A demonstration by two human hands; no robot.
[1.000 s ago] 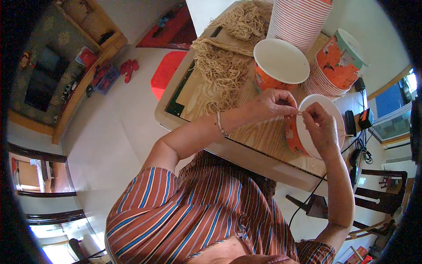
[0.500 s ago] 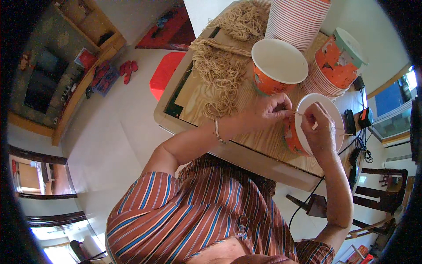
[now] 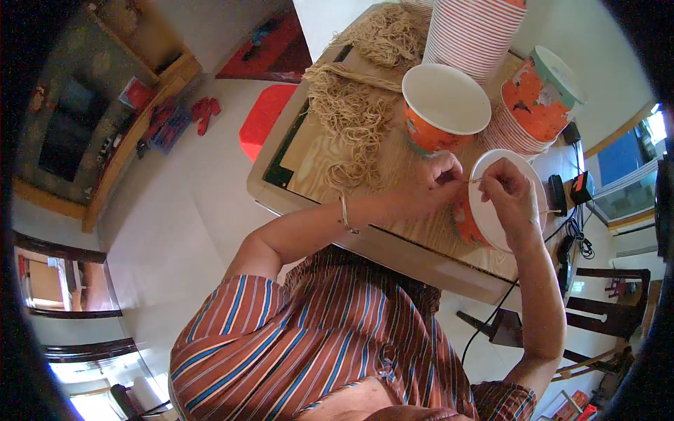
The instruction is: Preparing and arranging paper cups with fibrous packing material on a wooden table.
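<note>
At the near right of the table, an orange-and-white paper bucket stands with its mouth toward me. My left hand pinches a thin tan cord at the left side of its rim. Opposite, over the bucket's mouth, my right hand has thumb and fingers closed on the same cord. A short piece of cord sticks out at the bucket's right side. Just beyond my hands is a second paper bucket, its white inside showing. Loose tan cords lie in a tangled heap beyond my left forearm.
A tall stack of paper buckets rises at the back. Another stack stands at the right, topped by an upside-down bucket. Black adapters and cables lie along the right edge. A red stool is left of the table.
My right hand has shifted slightly left and up over the bucket's mouth, its fingers turned more downward. My left hand has barely moved; both still hold the cord.
</note>
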